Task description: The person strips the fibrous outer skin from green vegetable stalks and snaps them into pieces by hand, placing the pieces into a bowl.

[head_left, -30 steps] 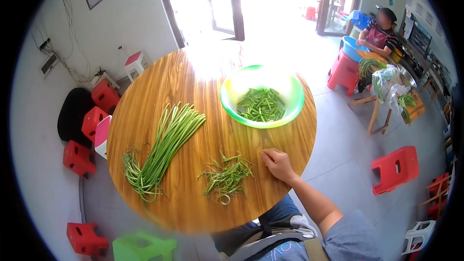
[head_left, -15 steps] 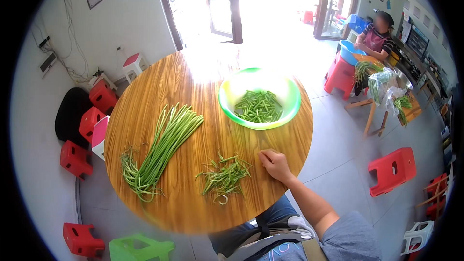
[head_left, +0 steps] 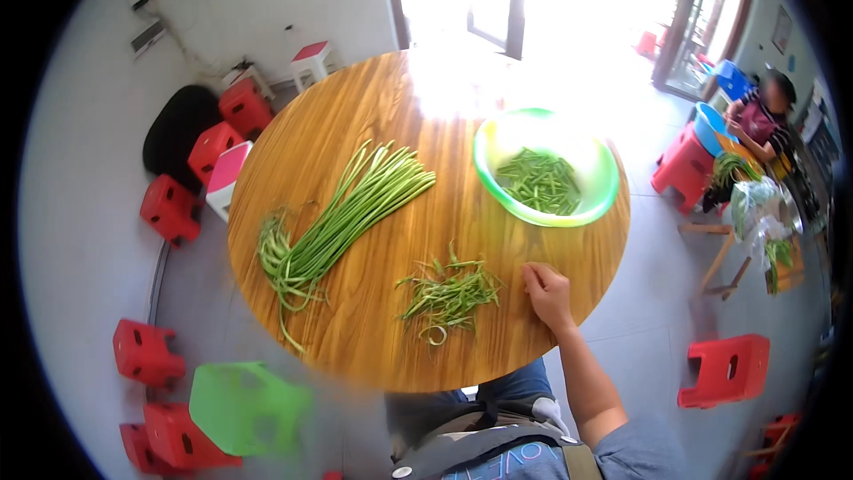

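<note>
My right hand [head_left: 548, 295] rests on the right part of the round wooden table, its fingers curled closed; whatever may be inside them is hidden. Just left of it lies a loose pile of green trimmings [head_left: 451, 295] with a pale curled ring at its near side. Beyond the hand stands a green-rimmed bowl [head_left: 606, 197] holding short cut green pieces [head_left: 539, 182]. Across the left half of the table stretches a bundle of long garlic scapes [head_left: 360, 213], its thin curly ends toward the left. My left hand is out of view.
The wooden table [head_left: 355, 347] has a rounded edge close to my body. A green stool [head_left: 235, 404] and several red stools [head_left: 147, 351] stand at the left, another red stool [head_left: 727, 372] at the right. A person [head_left: 762, 116] sits at the far right by a blue basin [head_left: 711, 129].
My view has swung left and tilted down, so the table and everything on it appear farther right and higher. My right hand stays closed on the table beside the trimmings.
</note>
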`<state>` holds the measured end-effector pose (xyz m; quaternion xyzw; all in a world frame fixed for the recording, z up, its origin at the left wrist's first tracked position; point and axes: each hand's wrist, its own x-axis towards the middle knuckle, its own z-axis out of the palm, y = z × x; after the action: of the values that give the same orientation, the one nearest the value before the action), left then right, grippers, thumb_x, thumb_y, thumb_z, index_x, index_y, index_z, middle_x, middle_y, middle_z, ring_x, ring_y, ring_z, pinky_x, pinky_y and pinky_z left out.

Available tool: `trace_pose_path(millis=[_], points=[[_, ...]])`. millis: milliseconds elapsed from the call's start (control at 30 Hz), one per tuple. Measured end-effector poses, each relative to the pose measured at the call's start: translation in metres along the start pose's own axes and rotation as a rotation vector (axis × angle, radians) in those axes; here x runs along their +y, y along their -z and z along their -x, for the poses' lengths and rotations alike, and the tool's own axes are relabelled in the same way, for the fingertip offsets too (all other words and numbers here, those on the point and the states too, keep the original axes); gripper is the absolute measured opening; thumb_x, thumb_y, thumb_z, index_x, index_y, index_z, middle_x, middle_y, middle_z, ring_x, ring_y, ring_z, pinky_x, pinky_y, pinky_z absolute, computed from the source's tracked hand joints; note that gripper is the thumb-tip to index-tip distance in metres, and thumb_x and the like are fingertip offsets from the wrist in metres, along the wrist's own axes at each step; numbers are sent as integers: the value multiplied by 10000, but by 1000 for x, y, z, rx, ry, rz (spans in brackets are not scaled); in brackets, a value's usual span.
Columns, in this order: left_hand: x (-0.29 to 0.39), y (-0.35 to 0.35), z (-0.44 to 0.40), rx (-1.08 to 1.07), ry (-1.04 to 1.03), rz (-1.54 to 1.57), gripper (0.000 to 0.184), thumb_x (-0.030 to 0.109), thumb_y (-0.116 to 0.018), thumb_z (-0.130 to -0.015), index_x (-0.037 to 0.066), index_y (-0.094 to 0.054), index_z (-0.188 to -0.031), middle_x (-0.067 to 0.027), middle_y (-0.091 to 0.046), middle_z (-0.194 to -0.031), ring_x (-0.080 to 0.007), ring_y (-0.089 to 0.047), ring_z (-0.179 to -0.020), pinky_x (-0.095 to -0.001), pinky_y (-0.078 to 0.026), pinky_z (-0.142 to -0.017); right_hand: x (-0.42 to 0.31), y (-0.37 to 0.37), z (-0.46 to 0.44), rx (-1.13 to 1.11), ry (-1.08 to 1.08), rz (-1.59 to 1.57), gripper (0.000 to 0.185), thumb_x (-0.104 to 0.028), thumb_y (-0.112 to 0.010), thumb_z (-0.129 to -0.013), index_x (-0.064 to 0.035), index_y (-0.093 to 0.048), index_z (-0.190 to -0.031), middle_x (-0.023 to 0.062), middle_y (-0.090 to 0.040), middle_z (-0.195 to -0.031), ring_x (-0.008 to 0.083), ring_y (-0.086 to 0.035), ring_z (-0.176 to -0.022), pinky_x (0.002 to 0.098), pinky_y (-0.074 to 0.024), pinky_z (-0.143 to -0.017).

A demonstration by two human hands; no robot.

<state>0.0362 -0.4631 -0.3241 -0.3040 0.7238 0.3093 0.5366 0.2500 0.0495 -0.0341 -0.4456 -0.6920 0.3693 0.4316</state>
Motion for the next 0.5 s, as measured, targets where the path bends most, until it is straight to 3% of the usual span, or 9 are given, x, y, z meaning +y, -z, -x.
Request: trace_pose_path(millis=[67,133,167,233,333,367,400,433,500], points=[[1,48,9,-24,-17,-27,423,378,-495,-881,-23,-600,-800,-209,-628,-821,-334,-621,-770,-452,-527,-689,3,0,-1,-8,9,-11,144,-98,-598,-840,40,-623,-873,121,-626,-765,158,-584,-587,264,-470,-537],[82,81,91,-331,-228,125,411,364,-488,-885,-21,-602,-796,-205,-629,-806,-322,-635,-795,-446,-540,-691,3,-1,0,-1,7,-30,144,-99,-596,-845,38,-624,-873,109,-621,-757,136,-572,-571,251,-466,-522],[130,76,151,-394,-387,75,402,341,-498,-883,-35,-595,-779,-207,-629,-797,-313,-640,-785,-444,-542,-666,3,-1,1,-2,3,-41,144,-100,-594,-847,38,-624,-873,105,-620,-755,133,-567,-565,246,-464,-518],[206,53,258,-850,-761,-80,383,321,-499,-891,-40,-599,-809,-214,-623,-875,-309,-642,-773,-414,-543,-635,4,1,-1,0,10,-41,144,-100,-591,-850,39,-624,-874,99,-616,-752,125,-559,-555,239,-459,-512],[278,-3,344,-894,-1225,-445,383,343,-522,-897,-20,-620,-970,-107,-644,-900,-199,-619,-832,-336,-501,-753,6,0,-1,-12,20,-38,146,-98,-585,-854,42,-622,-876,92,-612,-745,114,-549,-546,233,-449,-506],[301,-27,361,-899,-1302,-521,325,276,-527,-908,-24,-621,-991,-88,-646,-893,-175,-615,-835,-311,-495,-760,5,0,-1,-14,14,-50,146,-96,-584,-855,43,-622,-877,91,-612,-742,113,-548,-546,234,-446,-506],[320,-51,379,-737,-1300,-648,270,221,-530,-908,-21,-622,-986,-81,-642,-911,-145,-600,-847,-278,-482,-754,4,0,-1,-11,9,-61,146,-95,-582,-856,43,-622,-878,90,-611,-739,111,-548,-545,234,-443,-506],[334,-80,382,-692,-1473,-540,222,179,-546,-896,-14,-628,-967,-59,-635,-883,-117,-582,-796,-255,-470,-721,3,1,-2,-7,30,-37,151,-100,-585,-854,45,-622,-876,88,-610,-734,113,-548,-545,238,-442,-511],[363,-139,393,-211,-1591,-453,195,164,-562,-880,-6,-631,-947,-21,-609,-770,-92,-530,-671,-234,-434,-639,2,2,0,-4,25,-32,153,-103,-580,-857,41,-619,-887,72,-601,-716,102,-538,-545,231,-430,-515]])
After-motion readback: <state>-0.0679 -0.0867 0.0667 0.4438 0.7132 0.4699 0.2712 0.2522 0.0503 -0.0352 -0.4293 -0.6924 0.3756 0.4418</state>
